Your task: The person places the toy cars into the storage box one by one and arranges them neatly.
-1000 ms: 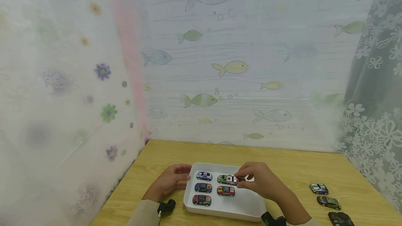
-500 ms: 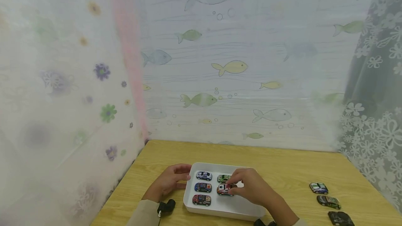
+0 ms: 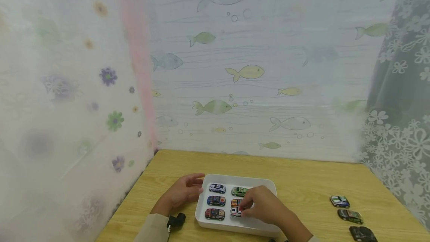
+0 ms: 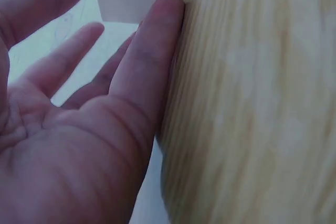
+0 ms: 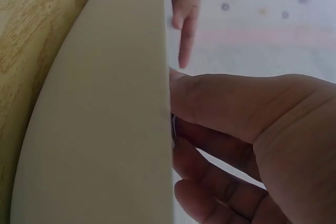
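Note:
A white tray [image 3: 231, 228] holds toy cars in two columns. My right hand [image 3: 265, 204] pinches a white-and-red toy car [image 3: 236, 212] at the near end of the second column, just in front of an orange toy car [image 3: 236, 202]. Whether the pinched car touches the tray floor is hidden. Behind them sits a green toy car [image 3: 239, 191]. My left hand [image 3: 183, 191] rests at the tray's left side, fingers extended; in the left wrist view a fingertip [image 4: 170, 6] meets the tray's wall. The tray wall [image 5: 105, 103] covers most of the car in the right wrist view.
The tray's left column has a white-and-blue car [image 3: 217, 188], a blue car [image 3: 216, 201] and a dark red car [image 3: 215, 214]. To the right on the wooden table [image 3: 309, 182] lie a white-and-green car [image 3: 340, 201], a dark green car [image 3: 350, 216] and a black car [image 3: 363, 233].
The right hand has carried the white-and-red toy car from beside the green car, past the orange one, toward the tray's near side. The left hand has stayed at the tray's left side.

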{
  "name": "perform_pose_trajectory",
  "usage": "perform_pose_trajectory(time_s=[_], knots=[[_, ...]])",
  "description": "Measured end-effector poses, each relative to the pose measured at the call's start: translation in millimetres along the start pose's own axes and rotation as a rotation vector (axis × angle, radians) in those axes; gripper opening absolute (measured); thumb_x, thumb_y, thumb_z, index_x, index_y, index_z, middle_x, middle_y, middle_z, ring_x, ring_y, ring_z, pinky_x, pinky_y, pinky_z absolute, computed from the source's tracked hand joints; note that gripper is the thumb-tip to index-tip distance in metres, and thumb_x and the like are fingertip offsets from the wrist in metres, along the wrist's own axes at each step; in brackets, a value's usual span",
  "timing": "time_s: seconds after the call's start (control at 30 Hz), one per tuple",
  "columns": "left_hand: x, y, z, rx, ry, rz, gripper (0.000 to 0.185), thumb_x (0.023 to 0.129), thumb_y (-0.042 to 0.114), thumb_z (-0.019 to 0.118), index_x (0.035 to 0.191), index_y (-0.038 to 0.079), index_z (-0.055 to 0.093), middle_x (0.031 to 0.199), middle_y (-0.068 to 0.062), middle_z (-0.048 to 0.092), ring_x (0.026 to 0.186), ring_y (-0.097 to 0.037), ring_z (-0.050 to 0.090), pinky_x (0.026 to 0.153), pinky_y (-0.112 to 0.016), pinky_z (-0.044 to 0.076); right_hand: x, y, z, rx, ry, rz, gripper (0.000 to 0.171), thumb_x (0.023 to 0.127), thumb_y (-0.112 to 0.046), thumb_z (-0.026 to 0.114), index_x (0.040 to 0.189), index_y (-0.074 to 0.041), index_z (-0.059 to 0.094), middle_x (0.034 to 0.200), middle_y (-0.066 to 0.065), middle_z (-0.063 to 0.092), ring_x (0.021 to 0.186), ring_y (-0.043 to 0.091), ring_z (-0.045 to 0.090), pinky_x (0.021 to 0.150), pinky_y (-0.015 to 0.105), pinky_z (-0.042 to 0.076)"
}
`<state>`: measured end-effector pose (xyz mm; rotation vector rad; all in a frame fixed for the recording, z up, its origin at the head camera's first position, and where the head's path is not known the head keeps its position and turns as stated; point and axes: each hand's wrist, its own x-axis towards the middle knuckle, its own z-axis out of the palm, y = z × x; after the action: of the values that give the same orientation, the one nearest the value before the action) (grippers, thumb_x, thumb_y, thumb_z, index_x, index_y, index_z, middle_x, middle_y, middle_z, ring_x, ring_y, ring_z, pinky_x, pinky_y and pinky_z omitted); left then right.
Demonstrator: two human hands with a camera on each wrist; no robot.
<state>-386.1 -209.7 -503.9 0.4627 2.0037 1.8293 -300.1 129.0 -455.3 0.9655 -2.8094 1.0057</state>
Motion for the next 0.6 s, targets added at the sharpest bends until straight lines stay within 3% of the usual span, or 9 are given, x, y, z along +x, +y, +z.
perform_pose_trajectory(time_s=[0.3, 0.6], knots=[[-1.1, -1.7, -4.5, 0.025, -0.088, 0.022, 0.069, 0.095, 0.01, 0.074, 0.157, 0.01, 0.044, 0.157, -0.02, 0.049, 0.144, -0.036, 0.049, 0.103, -0.039, 0.057, 0.7, 2.6, 6.0, -0.041, 0.01, 0.019, 0.013, 0.077, -0.02, 0.092, 0.088, -0.023, 0.084, 0.083, -0.02, 0.071, 0.078, -0.004, 0.061, 0.066, 0.019, 0.052], [-1.3, -0.1, -4.8, -0.004, -0.092, -0.009, 0.071, 0.094, 0.009, 0.076, 0.157, 0.01, 0.044, 0.159, -0.019, 0.047, 0.146, -0.036, 0.046, 0.103, -0.039, 0.056, 0.3, 3.4, 9.6, -0.008, -0.001, 0.029, 0.01, 0.078, -0.021, 0.091, 0.085, -0.024, 0.084, 0.082, -0.019, 0.07, 0.077, -0.003, 0.061, 0.064, 0.019, 0.051]])
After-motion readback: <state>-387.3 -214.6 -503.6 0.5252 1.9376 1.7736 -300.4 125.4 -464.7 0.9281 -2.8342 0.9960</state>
